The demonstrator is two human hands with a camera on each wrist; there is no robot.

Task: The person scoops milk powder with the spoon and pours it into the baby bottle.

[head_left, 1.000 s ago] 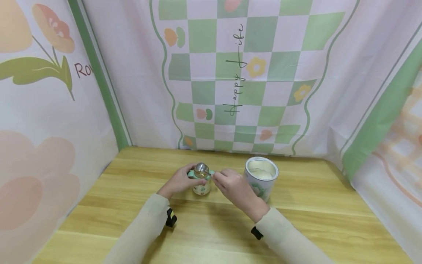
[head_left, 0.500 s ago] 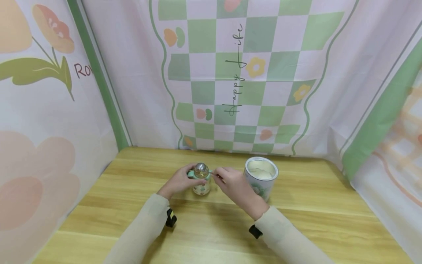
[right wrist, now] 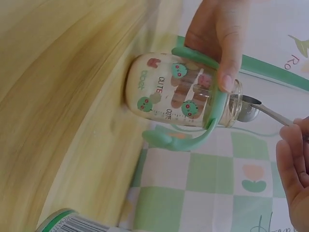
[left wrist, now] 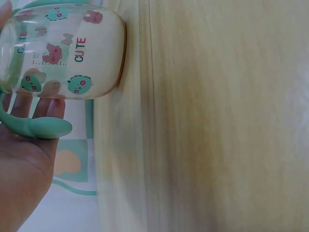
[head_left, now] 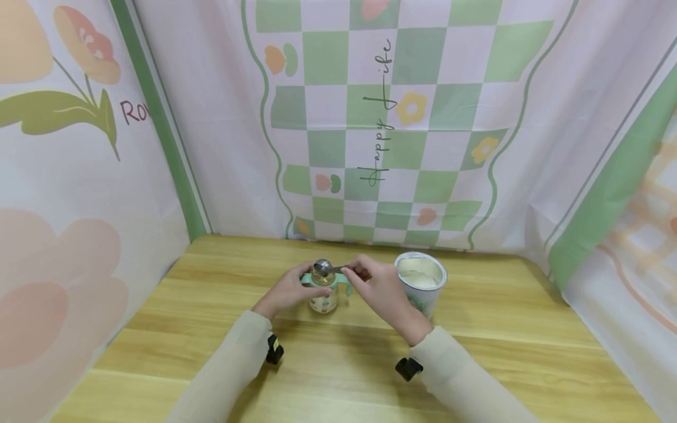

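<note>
A clear baby bottle (head_left: 323,303) with green handles and animal prints stands on the table. My left hand (head_left: 288,291) grips it round the neck, thumb in front and fingers behind. In the right wrist view the bottle (right wrist: 161,89) has pale contents near its base, and a shiny round metal piece (right wrist: 248,114) sits at its mouth. My right hand (head_left: 378,288) pinches the handle of a small metal spoon (head_left: 338,268), its bowl over the bottle's mouth. An open can (head_left: 421,296) of pale powder stands just right of that hand.
The wooden table (head_left: 328,376) ends at the back against a checked cloth (head_left: 370,147). More patterned cloth (head_left: 69,247) hangs at the left and right sides. The can's rim (right wrist: 53,220) shows low in the right wrist view.
The right hand has raised the spoon and turned it so its bowl shows over the bottle's mouth; half a second ago it was lower at the bottle's right. The left hand has stayed put.
</note>
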